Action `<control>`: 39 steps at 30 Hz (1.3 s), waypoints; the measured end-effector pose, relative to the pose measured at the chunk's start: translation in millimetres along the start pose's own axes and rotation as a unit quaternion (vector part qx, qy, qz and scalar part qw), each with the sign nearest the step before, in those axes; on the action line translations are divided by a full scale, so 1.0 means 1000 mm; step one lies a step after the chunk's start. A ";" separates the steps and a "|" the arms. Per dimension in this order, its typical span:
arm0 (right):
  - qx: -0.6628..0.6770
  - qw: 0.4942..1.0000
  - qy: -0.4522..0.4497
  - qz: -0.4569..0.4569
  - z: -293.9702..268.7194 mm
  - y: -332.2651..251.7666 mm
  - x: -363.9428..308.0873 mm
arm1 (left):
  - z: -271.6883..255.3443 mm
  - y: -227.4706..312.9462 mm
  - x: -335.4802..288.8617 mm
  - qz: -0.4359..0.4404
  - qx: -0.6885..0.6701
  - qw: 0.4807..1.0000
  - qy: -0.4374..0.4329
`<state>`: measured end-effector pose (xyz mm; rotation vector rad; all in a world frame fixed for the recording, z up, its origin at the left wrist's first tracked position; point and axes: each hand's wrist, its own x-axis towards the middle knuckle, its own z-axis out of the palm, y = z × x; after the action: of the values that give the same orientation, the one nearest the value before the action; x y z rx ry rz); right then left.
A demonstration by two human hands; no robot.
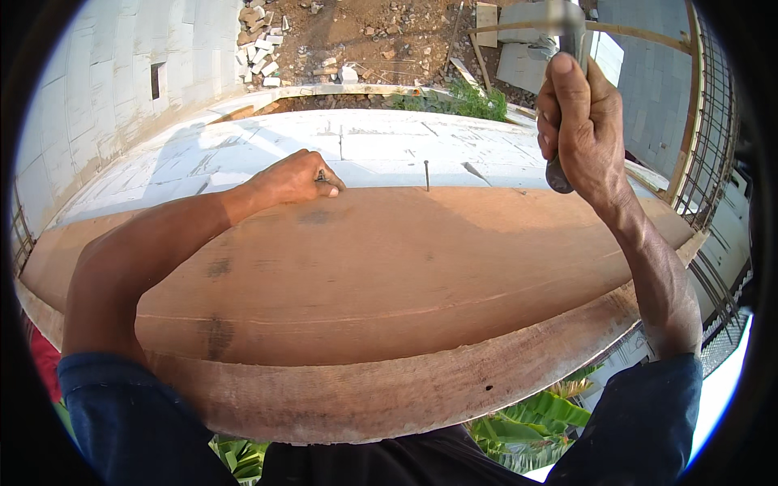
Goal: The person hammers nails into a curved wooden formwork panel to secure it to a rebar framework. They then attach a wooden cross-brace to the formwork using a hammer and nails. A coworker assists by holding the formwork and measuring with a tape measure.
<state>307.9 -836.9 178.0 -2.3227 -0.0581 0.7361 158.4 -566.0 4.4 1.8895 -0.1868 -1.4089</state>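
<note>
While the right hand [585, 121] is raised at the upper right of the head view, its fingers are wrapped round the handle of a hammer [575, 39], with the thumb laid along it toward the top. The rounded butt of the handle sticks out below the fist, and the upper end of the tool is blurred. The hammer is held up, well apart from the left hand [309, 176].

The left hand is closed, thumb and fingers pinched together at the far edge of a brown wooden panel [389, 275]. Between them shows a short piece of a dark nail [322, 175]; the fingers hide most of it, so whether its tip touches the wood cannot be told. To the right of this hand, near it and apart from both hands, a second nail [427, 175] stands upright at the same far edge, its head up.

The panel spreads below the hands, between the two forearms, with a lower board [365, 397] along its near side. Beyond its far edge runs the top of a pale block wall [381, 142], and past that broken blocks [263, 53] lie on bare earth.
</note>
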 end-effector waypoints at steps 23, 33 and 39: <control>0.098 0.992 0.028 -0.080 -0.057 -0.011 0.019 | 0.022 -0.009 -0.008 0.026 -0.078 0.995 0.057; -0.336 0.874 -0.315 0.156 -0.006 0.057 -0.022 | 0.027 -0.019 -0.010 0.050 -0.041 0.993 0.096; 0.190 0.970 0.042 -0.145 -0.038 0.016 0.036 | 0.026 -0.013 -0.006 0.044 -0.079 0.994 0.063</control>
<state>355.3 -863.4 173.4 -1.9208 -0.1977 0.4549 129.9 -566.5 -2.0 1.8101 -0.0913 -1.2056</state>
